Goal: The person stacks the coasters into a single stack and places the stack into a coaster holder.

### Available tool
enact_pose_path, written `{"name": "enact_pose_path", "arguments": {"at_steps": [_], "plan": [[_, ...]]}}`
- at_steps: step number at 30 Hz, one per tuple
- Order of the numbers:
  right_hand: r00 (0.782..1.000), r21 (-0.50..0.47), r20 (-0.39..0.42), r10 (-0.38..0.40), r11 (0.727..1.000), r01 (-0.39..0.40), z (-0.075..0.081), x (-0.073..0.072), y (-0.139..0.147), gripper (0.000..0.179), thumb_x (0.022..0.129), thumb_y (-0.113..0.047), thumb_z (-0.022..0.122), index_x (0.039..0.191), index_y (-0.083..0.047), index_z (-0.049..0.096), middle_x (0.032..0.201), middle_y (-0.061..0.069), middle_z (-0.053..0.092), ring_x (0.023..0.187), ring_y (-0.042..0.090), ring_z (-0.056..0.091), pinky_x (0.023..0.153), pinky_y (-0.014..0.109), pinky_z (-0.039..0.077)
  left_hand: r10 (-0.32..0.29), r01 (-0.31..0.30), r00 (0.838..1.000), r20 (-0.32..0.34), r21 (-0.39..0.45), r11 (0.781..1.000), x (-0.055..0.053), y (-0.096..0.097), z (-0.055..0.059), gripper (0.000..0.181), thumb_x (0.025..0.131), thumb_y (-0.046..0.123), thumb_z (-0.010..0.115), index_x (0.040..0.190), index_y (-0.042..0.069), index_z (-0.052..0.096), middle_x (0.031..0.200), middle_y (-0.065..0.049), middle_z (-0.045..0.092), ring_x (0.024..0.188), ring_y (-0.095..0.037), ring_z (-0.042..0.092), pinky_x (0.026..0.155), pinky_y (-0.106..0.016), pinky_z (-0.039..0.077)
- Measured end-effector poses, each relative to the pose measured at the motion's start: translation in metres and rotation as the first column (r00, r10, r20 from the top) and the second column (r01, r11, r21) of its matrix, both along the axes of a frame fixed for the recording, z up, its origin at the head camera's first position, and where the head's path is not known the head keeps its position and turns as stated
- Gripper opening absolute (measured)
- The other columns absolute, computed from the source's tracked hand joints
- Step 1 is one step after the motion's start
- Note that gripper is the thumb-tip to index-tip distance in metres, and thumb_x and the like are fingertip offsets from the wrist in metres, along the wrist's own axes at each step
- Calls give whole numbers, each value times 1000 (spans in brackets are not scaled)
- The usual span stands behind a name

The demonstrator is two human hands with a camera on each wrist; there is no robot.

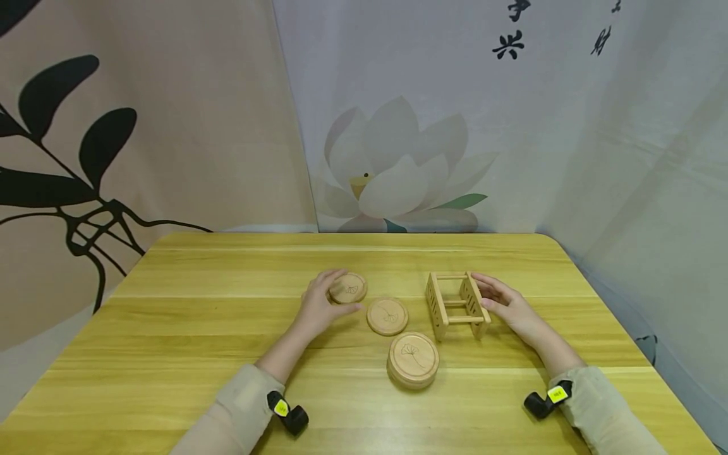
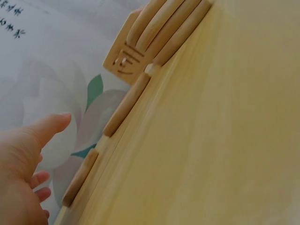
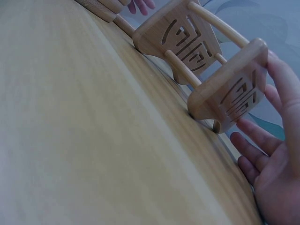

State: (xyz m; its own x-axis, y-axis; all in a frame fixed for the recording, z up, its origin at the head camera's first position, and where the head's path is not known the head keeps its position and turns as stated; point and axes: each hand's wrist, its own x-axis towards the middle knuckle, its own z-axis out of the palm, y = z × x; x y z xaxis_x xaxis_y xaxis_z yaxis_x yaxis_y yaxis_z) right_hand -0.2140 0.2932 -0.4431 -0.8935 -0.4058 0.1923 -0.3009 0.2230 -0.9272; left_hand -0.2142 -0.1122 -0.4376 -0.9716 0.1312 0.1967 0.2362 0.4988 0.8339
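My left hand (image 1: 320,302) spreads its thumb and fingers around the far-left round wooden coaster (image 1: 348,288); in the left wrist view the thumb and fingers appear apart from that coaster (image 2: 80,178). A second coaster (image 1: 387,316) lies flat to its right. Nearer to me is a stack of coasters (image 1: 413,359), the top one engraved with a ginkgo leaf. The small wooden coaster rack (image 1: 438,306) stands upright on the table, with cut-out side panels joined by rods. My right hand (image 1: 509,309) touches the rack's right panel (image 3: 234,96) with extended fingers, not curled round it.
A light wood table (image 1: 227,341) holds everything. Behind it hangs a cloth backdrop (image 1: 227,126) printed with a lotus, dark leaves and characters. A small black camera (image 1: 290,414) is strapped to my left sleeve, another camera (image 1: 546,399) to my right.
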Motion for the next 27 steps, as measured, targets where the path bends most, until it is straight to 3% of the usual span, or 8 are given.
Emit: {"name": "enact_pose_path", "arguments": {"at_steps": [13,27], "plan": [[1000,28,9,-18,999,17,-2,-1,2,51,100,-10,50,148,-7,34,140,27,41,115,5,50,91,18,41,-38,42,997,66,-67,997,-18,-10,-7,86,72,30,85,144,10,43,150,-15,33,135,-39,26,105,-59,12],[1000,8,8,1,1000,-1,1,1,0,51,100,-6,48,148,-2,31,139,31,40,115,7,50,92,17,40,-35,39,999,22,-229,973,-27,-10,-8,89,68,35,87,142,9,46,145,-13,42,132,-37,33,99,-54,20]]}}
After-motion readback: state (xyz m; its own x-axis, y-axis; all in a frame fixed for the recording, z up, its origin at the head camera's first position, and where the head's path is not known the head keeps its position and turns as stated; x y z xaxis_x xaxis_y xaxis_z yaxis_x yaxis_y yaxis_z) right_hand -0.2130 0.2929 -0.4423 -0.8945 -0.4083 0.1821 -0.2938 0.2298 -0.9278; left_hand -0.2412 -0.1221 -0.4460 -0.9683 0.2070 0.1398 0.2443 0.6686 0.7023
